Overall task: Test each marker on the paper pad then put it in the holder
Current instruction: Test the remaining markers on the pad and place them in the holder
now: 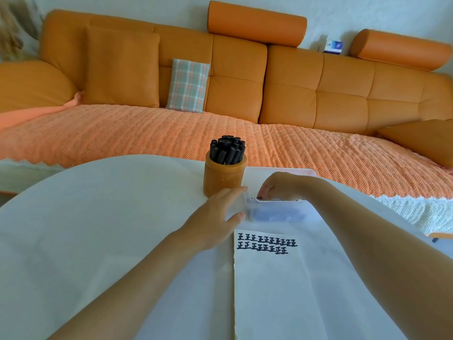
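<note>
A tan cylindrical holder (224,176) stands on the white table, packed with several black markers (228,149). Right of it sits a clear plastic box (277,211) with dark markers dimly showing through its wall. My right hand (282,185) reaches down into the box with curled fingers; what they hold is hidden. My left hand (217,217) rests with straight fingers against the box's left end, thumb at its front corner. The paper pad (269,285) lies in front of the box, two rows of black test marks across its top.
The round white table (85,229) stretches wide to the left. The box's lid (282,171) lies just behind the box. An orange sofa (269,94) with a woven throw and cushions runs behind the table.
</note>
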### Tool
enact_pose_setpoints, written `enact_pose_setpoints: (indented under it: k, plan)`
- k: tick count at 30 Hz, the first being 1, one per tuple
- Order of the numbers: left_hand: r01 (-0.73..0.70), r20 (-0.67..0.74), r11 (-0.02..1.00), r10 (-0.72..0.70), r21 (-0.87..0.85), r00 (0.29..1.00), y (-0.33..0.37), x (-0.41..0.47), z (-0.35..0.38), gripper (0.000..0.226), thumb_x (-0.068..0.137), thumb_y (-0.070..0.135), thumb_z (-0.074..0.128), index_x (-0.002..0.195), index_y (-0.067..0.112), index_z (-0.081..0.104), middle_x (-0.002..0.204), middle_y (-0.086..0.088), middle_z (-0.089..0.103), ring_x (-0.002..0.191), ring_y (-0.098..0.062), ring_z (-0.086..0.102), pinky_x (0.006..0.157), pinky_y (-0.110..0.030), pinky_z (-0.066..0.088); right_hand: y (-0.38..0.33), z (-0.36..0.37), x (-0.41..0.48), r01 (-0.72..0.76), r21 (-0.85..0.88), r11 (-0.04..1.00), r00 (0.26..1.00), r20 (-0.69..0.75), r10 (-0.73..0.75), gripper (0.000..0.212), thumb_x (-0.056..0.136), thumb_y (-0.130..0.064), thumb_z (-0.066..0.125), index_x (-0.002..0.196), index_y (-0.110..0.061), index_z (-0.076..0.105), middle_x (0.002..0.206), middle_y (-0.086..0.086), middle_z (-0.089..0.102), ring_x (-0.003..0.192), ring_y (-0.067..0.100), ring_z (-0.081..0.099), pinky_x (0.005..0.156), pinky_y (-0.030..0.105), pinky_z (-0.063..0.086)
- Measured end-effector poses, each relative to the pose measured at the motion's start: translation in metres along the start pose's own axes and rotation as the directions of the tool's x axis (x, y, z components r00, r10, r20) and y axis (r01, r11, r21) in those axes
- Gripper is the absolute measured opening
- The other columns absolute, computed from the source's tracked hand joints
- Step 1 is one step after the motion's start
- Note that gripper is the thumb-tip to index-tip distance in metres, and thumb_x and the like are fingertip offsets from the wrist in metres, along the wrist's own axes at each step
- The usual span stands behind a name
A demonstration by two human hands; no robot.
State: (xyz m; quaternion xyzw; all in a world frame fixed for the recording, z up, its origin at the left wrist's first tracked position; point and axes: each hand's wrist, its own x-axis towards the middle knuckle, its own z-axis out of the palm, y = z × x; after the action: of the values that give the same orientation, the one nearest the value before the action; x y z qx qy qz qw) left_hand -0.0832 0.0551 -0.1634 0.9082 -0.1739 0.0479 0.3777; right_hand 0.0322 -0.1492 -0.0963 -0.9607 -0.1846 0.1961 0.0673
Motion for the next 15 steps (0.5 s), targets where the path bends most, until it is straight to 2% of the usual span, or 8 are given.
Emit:
enact_pose_setpoints:
  k: [2, 4, 6, 9, 12, 15]
  plan:
    - [0.026, 0.038, 0.999, -0.025, -0.043, 0.999, 0.002, 0.003, -0.001, 0.052, 0.098, 0.041, 0.048, 0.147, 0.044, 0.031, 0.154, 0.022, 0.029, 0.141, -0.002, 0.028, 0.115, -0.033, 0.03, 0.001, -0.004, -0.004, 0.009, 0.07, 0.997, 0.999, -0.05, -0.006, 0.017, 0.101, -0.017, 0.053, 0.107, -0.022, 0.068, 0.094, -0.008, 0.066, 0.085, 0.013, 0.064, 0.07, 0.024, 0.048]
    - [0.051, 0.089, 0.994, -0.043, -0.094, 0.995, 0.001, 0.005, -0.002, 0.05, 0.098, 0.044, 0.048, 0.146, 0.047, 0.034, 0.154, 0.024, 0.029, 0.142, 0.001, 0.025, 0.115, -0.028, 0.025, -0.001, -0.007, -0.009, 0.005, 0.12, 0.993, 0.989, -0.145, 0.013, 0.019, 0.103, -0.019, 0.047, 0.112, -0.018, 0.064, 0.09, -0.006, 0.065, 0.073, 0.015, 0.06, 0.064, 0.027, 0.046]
    - [0.074, 0.127, 0.988, -0.056, -0.135, 0.99, 0.0, 0.006, -0.002, 0.049, 0.097, 0.046, 0.048, 0.144, 0.051, 0.034, 0.154, 0.025, 0.029, 0.141, 0.003, 0.025, 0.114, -0.028, 0.024, -0.004, -0.01, -0.02, 0.004, 0.182, 0.983, 0.978, -0.206, 0.034, 0.022, 0.103, -0.026, 0.045, 0.114, -0.022, 0.063, 0.089, -0.006, 0.07, 0.065, 0.015, 0.054, 0.058, 0.029, 0.042]
    - [0.101, 0.157, 0.981, -0.075, -0.164, 0.985, 0.001, 0.006, -0.001, 0.051, 0.096, 0.047, 0.049, 0.144, 0.052, 0.033, 0.153, 0.027, 0.03, 0.139, 0.005, 0.029, 0.114, -0.028, 0.026, -0.007, -0.012, -0.049, 0.011, 0.154, 0.988, 0.988, -0.154, 0.013, 0.023, 0.094, -0.044, 0.056, 0.103, -0.028, 0.068, 0.084, -0.01, 0.07, 0.069, 0.011, 0.056, 0.065, 0.029, 0.045]
    - [0.114, 0.158, 0.973, -0.082, -0.203, 0.984, 0.008, 0.004, -0.001, 0.052, 0.097, 0.042, 0.052, 0.146, 0.045, 0.035, 0.148, 0.03, 0.036, 0.132, 0.009, 0.036, 0.112, -0.028, 0.031, -0.011, -0.006, -0.068, 0.027, -0.043, 0.999, 0.993, -0.115, -0.032, 0.02, 0.085, -0.035, 0.071, 0.104, -0.03, 0.071, 0.086, -0.01, 0.066, 0.08, 0.013, 0.06, 0.072, 0.029, 0.048]
    - [0.129, 0.145, 0.967, -0.098, -0.221, 0.985, 0.013, 0.002, -0.002, 0.056, 0.097, 0.038, 0.055, 0.149, 0.038, 0.033, 0.148, 0.027, 0.038, 0.13, 0.008, 0.04, 0.112, -0.031, 0.035, -0.018, 0.001, -0.065, 0.019, -0.046, 0.999, 0.969, -0.244, -0.03, 0.019, 0.085, -0.028, 0.075, 0.104, -0.032, 0.075, 0.088, -0.011, 0.069, 0.083, 0.012, 0.062, 0.072, 0.029, 0.052]
